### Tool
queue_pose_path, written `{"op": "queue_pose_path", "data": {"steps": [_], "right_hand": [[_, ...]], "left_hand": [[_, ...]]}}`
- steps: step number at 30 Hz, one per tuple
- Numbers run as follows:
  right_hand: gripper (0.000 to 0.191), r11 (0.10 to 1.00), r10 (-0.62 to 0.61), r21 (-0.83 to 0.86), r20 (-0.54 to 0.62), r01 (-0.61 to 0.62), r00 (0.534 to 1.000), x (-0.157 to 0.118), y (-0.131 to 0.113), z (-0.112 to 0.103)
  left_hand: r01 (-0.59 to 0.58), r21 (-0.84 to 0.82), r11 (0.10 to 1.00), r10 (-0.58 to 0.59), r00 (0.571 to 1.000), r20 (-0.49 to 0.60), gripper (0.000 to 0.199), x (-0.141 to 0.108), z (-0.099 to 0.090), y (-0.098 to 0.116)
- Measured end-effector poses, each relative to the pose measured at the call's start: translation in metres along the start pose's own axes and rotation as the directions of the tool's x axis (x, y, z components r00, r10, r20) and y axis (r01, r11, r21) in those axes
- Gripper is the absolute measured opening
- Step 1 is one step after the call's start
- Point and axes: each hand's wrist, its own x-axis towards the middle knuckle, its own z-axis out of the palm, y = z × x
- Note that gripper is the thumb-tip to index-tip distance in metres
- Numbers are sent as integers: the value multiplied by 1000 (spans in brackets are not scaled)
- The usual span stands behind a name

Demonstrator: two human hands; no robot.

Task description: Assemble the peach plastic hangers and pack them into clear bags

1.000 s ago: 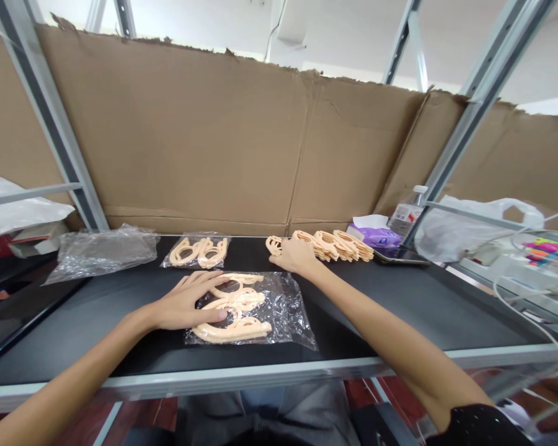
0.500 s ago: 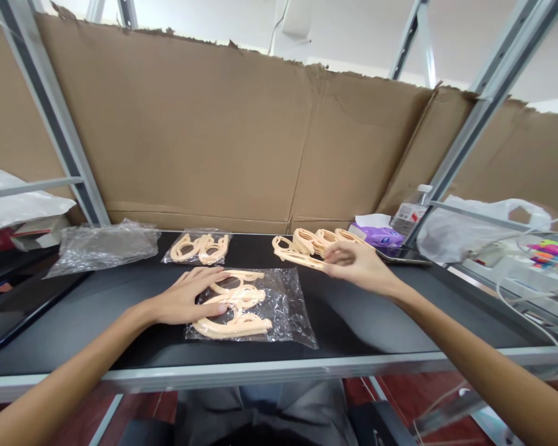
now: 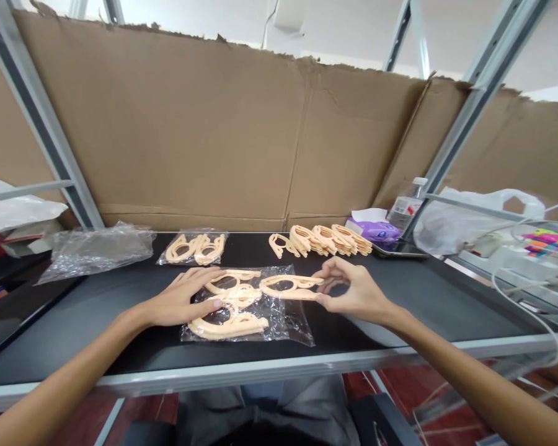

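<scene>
judging from the head view, the loose hanger (image 3: 289, 287) could be snagged on the bag's (image 3: 246, 305) mouth — the film looks slack. it is pinched by the right hand (image 3: 356, 293), fingers curled, just above the worktop (image 3: 400, 297); the bag is pinned by the left hand (image 3: 181, 300), fingers spread flat.

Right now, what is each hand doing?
Left hand: open, flat on the clear bag of peach plastic pieces.
Right hand: closed, pinching one peach plastic piece above the bag.
</scene>
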Motion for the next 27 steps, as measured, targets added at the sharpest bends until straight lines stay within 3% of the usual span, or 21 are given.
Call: {"op": "queue_pose_path", "data": {"steps": [5, 10, 13, 17, 21, 27], "right_hand": [[35, 998, -54, 38, 25, 53, 998, 13, 2, 15], [34, 990, -140, 36, 125, 137, 982, 37, -2, 37], [43, 986, -166, 50, 197, 159, 966, 49, -9, 49], [51, 964, -216, -114, 187, 240, 958, 52, -12, 56], [27, 905, -230, -345, 98, 250, 968, 44, -5, 57], [9, 916, -175, -343, 128, 209, 976, 40, 3, 62]], "left_hand": [[21, -18, 1000, -21, 999, 27, 76, -1, -2, 3], [25, -27, 999, -24, 999, 41, 77, -1, -2, 3], [28, -18, 999, -27, 999, 38, 77, 0, -2, 2], [0, -12, 1000, 1, 1000, 25, 74, 0, 0, 0], [-15, -5, 1000, 15, 1000, 25, 74, 0, 2, -2], [7, 3, 1000, -7, 1000, 22, 79, 0, 3, -3]]}}
